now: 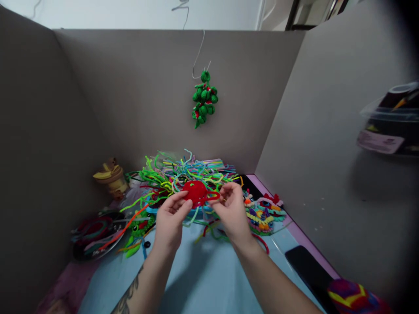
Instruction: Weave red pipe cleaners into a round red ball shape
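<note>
My left hand (170,220) and my right hand (231,211) are raised together over the table and both pinch a small round red pipe-cleaner piece (195,192). The left fingers grip its left edge. The right fingertips hold a red loop that sticks out of its right side. Right behind it lies a big tangled heap of coloured pipe cleaners (183,174), mostly green, yellow, blue and pink.
Grey partition walls enclose a light blue table (203,279). A green pipe-cleaner bunch (204,99) hangs from a wire hook. A dark plate (94,235) lies left, a yellow figure (110,176) behind it, a colourful craft piece (263,213) right, a black phone (309,270) near right.
</note>
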`<state>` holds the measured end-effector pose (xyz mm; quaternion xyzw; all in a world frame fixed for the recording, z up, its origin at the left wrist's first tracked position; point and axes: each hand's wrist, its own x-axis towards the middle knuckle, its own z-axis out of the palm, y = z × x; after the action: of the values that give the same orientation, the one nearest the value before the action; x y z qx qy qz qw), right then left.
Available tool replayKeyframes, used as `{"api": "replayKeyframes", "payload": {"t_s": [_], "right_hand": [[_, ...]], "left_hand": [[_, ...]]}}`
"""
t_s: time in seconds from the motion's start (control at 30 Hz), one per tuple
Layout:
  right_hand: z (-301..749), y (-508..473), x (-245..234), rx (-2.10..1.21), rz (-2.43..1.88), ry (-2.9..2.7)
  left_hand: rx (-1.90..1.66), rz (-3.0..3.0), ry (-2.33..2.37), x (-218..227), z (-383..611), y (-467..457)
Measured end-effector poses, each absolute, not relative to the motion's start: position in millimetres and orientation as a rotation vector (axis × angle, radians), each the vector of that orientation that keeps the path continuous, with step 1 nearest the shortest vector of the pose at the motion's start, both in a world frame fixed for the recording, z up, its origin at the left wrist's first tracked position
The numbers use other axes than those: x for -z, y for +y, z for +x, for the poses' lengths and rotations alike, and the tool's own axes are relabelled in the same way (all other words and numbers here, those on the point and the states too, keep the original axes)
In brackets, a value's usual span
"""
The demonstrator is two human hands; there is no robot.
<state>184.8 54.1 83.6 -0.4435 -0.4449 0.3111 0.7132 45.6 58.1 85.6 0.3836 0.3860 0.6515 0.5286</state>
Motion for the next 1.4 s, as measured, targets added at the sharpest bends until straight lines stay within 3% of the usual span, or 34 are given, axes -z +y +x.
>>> {"api": "replayKeyframes", "payload": {"t_s": [0.17, 0.33, 0.47, 0.6, 0.73, 0.87, 1.0, 1.13, 1.4], "right_hand": [[172, 41, -80, -0.194, -1.065, -1.478], [165, 38, -74, -0.065, -1.118, -1.649], [166, 38, -78, -0.158, -1.038, -1.601], [166, 30, -90, -0.548, -0.94, -1.532], [167, 21, -103, -0.981, -0.612, -1.811], [174, 21, -106, -1.167, -0.483, -2.047], [184, 35, -98, -1.131, -0.692, -1.763], [183, 48, -86, -0.853, -0.982, -1.243], [167, 47, -74, -0.595, -1.157, -1.202]], "left_hand": [[-1.679, 0.921, 0.973, -80, 50, 56], [-1.658, 0.92, 0.931, -76, 57, 55], [-1.655, 0.879, 0.891, -72, 58, 57], [-1.682, 0.777, 0.869, -74, 56, 60], [-1.669, 0.75, 0.966, -81, 50, 63], [-1.66, 0.836, 1.014, -79, 47, 65], [-1.724, 0.954, 1.026, -71, 49, 65], [-1.749, 1.108, 1.067, -67, 53, 59], [-1.78, 1.324, 1.109, -62, 59, 48]]}}
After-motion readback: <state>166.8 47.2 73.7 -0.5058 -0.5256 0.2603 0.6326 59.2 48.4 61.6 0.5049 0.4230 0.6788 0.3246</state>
